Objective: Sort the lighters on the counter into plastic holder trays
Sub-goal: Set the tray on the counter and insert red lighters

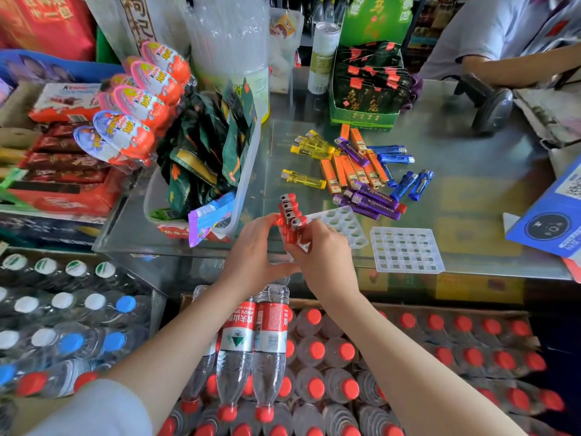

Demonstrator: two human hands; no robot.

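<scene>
So the glass bench (456, 171) takes up most of the view, with packs of bottled water (345, 350) stacked below its near edge. Along the left edge of the bench there's a clear bin of dark green snack packets (207, 143), and toward the far edge a green display box of black sachets (367, 86).

In the middle of the bench is the loose pile of lighters: orange lighters (352, 169) side by side in the center, purple lighters (371, 201) just in front of them toward the near edge, blue lighters (405, 180) on the right side of the pile, yellow lighters (311, 149) on the left, one yellow one lying apart from the rest.

Near the front edge sits a clear square-grid tray (407, 250), lying flat with its cells showing bare. Just left of it is a clear round-hole tray (342, 223), tilted, its near end in the hands.

Left hand (251, 256): grip closed on the red lighters (290, 218), thumb and fingers pinching the left side of the row. Right hand (323, 256): grip curled around the near end of the round-hole tray and touching the front red lighter. The red lighters stand upright in a row in that tray, metal tops up, right at the near edge of the bench.
</scene>
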